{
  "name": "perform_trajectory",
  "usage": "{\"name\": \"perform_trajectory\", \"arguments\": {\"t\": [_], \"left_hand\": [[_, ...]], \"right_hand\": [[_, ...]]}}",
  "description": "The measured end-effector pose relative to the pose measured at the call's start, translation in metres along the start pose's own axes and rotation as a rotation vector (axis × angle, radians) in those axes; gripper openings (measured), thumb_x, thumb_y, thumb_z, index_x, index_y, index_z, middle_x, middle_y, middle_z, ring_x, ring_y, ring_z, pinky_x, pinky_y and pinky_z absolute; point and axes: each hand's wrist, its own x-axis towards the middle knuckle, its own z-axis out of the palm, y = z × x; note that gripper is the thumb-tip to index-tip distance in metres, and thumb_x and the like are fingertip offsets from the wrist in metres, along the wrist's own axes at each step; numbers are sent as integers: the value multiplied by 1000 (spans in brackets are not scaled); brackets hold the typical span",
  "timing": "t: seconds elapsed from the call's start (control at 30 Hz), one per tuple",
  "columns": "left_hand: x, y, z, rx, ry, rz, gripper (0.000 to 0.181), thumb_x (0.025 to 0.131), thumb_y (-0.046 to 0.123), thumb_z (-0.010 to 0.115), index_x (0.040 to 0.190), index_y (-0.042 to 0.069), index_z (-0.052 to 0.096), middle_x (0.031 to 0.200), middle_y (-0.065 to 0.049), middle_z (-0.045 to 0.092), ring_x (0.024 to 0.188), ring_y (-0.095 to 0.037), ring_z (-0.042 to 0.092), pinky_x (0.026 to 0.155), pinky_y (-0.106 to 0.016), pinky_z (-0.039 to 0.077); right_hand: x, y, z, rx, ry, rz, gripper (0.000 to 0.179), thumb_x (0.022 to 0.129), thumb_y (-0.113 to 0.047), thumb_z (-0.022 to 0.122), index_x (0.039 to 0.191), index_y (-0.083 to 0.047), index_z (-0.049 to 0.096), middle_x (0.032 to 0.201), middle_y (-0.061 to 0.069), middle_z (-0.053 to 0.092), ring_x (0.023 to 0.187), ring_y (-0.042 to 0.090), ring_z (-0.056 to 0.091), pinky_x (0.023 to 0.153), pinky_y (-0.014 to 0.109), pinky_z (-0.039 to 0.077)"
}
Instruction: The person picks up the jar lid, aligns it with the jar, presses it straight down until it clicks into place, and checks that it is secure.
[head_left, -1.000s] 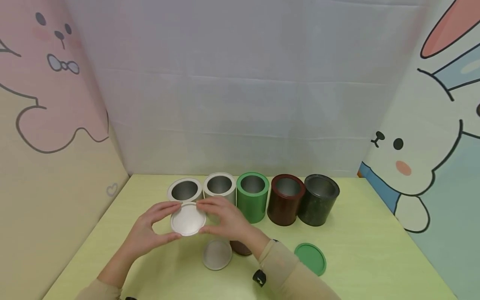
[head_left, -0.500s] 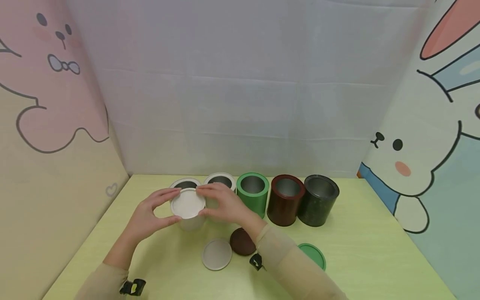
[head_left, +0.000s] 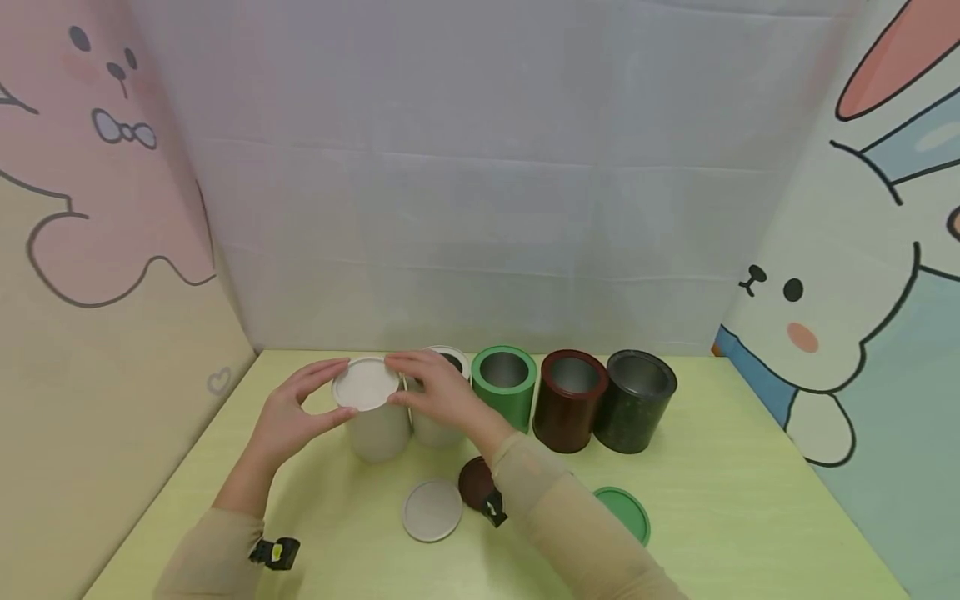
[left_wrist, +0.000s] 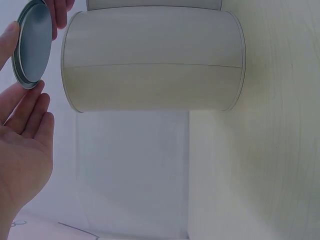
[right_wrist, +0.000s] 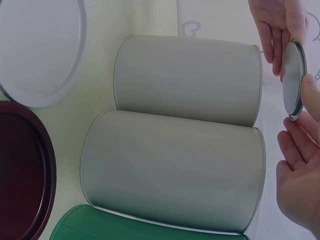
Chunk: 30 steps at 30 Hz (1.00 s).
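Both hands pinch a round white lid [head_left: 366, 384] by its edges, just above the leftmost white can [head_left: 379, 433]. My left hand [head_left: 294, 414] has its thumb and fingertips at the lid's left edge; my right hand [head_left: 441, 396] grips the opposite edge. In the left wrist view the silvery underside of the lid [left_wrist: 35, 44] shows, with a gap between it and the can [left_wrist: 155, 60]. The right wrist view also shows the lid [right_wrist: 294, 79] apart from the can [right_wrist: 187, 80]. From the head view, the lid covers that can's mouth.
Right of it stand a second white can [head_left: 437, 425], a green can [head_left: 504, 400], a dark red can [head_left: 568, 417] and a black can [head_left: 634, 417], all uncovered. On the table in front lie an off-white lid [head_left: 432, 511], a dark red lid [head_left: 476, 483] and a green lid [head_left: 624, 512].
Both hands have carried the white lid away from me, from in front of the leftmost can to over its mouth. The cans and the other lids have stayed put.
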Motion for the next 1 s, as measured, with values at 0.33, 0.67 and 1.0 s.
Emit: {"name": "perform_trajectory", "arguments": {"t": [0.33,0.67,1.0], "left_hand": [[11,-8,-2,39,-44,-50,69,79,26,86,138,6,59,143,-14,51,134,-40,41,102,-68,33],[18,-8,-7,60,-117,-146,74,82,32,83,143,4,53,149,-18,44,137,-44,36,102,-69,34],[18,-12,-3,7,-149,-182,77,83,31,82,145,1,49,151,-22,40,140,-45,31,107,-65,31]], "right_hand": [[11,4,3,-45,-67,46,55,93,-28,70,142,-8,55,145,6,52,134,25,45,112,35,34],[24,6,9,-99,-124,133,54,96,-30,68,145,-12,53,148,2,49,138,20,42,114,30,31],[28,3,12,-193,-179,178,55,95,-34,68,145,-15,53,148,-1,49,138,18,41,113,28,31]]}}
